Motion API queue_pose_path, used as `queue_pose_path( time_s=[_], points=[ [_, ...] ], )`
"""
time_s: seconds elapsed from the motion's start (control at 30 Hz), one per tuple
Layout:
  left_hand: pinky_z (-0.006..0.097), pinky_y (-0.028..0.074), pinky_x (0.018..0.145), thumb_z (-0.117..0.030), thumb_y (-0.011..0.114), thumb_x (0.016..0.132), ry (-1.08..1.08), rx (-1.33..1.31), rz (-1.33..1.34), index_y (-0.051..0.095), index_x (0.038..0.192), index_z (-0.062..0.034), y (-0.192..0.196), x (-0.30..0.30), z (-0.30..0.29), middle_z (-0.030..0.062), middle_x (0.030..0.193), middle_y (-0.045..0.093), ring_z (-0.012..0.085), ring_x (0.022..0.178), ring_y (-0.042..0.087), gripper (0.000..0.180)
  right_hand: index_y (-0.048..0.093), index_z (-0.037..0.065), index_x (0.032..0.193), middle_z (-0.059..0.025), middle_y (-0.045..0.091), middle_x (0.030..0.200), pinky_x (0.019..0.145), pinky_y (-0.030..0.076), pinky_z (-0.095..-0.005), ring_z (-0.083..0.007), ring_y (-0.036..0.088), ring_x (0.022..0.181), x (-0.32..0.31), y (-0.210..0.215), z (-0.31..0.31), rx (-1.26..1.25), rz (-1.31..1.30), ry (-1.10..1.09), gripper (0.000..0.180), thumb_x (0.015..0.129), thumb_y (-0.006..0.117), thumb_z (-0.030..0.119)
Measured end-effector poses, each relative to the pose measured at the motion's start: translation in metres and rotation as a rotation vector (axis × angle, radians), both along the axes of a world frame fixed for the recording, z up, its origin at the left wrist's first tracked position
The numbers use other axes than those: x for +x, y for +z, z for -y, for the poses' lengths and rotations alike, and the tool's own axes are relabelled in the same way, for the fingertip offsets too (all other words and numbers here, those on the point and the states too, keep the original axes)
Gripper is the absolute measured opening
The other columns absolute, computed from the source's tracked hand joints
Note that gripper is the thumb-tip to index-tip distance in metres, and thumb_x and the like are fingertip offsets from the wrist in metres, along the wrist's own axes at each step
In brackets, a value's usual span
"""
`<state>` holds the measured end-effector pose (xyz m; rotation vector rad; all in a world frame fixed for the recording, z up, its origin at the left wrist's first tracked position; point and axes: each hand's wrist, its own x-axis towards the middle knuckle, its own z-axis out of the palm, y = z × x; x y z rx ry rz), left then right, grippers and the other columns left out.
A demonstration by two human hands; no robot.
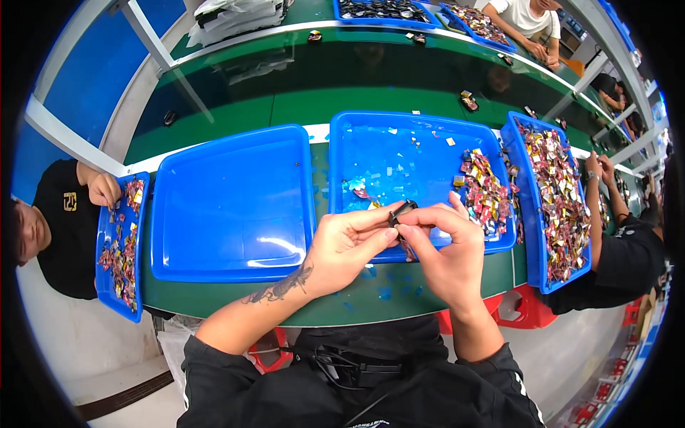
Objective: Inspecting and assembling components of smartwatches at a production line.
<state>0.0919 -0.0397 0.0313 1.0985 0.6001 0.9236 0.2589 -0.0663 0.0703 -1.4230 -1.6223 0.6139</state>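
1. The green table [235, 114] carries a row of blue trays; just left of the left hand [342, 246] lies the bare blue tray [232, 203], and under and beyond both hands sits the middle blue tray [399, 153], scattered with bits of foil and holding a heap of small wrapped pieces [485, 192] just beyond the right hand [446, 250]
2. Well to the right of the right hand a full tray [556, 200] is piled with the same red and yellow pieces; a co-worker's arm [596, 207] reaches along its far side
3. The step in hand looks like working one piece apart or together: both hands meet over the near rim of the middle tray, pinching a small dark part [401, 212] between thumbs and forefingers, the other fingers loosely curled
4. The left hand closes on the part from its left, the right from its right and below
5. The next move calls, I judge, for a fine twist or pull at the fingertips, with the part kept above the tray so that scraps fall in
6. Hard to make out: what the dark part is, since the fingers cover most of it; something reddish hangs below it, too blurred to name
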Motion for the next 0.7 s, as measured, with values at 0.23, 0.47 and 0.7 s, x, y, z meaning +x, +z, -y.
queue_pose_path(
  time_s=[0.23,0.47,0.7],
  points=[
    [0.029,0.051,0.095,-0.003,0.053,0.097,-0.038,-0.014,-0.020,0.048,0.135,0.0054,0.001,-0.001,0.004,0.0130,0.125,0.060,0.0157,0.110,0.059,0.039,0.061,0.006,0.076,0.0003,0.061,0.070,0.102,0.038,-0.0428,-0.0097,0.058,0.067,0.003,-0.001,-0.001,0.108,0.167,-0.003,0.015,0.072,0.075,0.002],
    [0.030,0.050,0.097,-0.007,0.050,0.100,-0.053,-0.047,0.022,0.048,0.135,0.0051,0.004,0.002,0.005,0.0130,0.128,0.057,0.0160,0.114,0.057,0.038,0.049,0.006,0.075,-0.0065,0.048,0.071,0.066,0.043,-0.0352,-0.0237,0.051,0.069,0.005,0.000,-0.008,0.165,0.080,0.005,0.031,0.066,0.078,0.002],
    [0.027,0.054,0.088,-0.005,0.054,0.097,0.119,-0.043,-0.022,0.046,0.135,0.0067,0.004,0.001,-0.002,0.0117,0.118,0.063,0.0149,0.105,0.062,0.041,0.056,0.001,0.089,-0.0053,0.059,0.087,0.076,0.049,-0.0278,-0.0150,0.059,0.083,0.021,-0.020,-0.011,-0.052,-0.435,0.018,0.026,0.072,0.075,0.000]
  ],
)
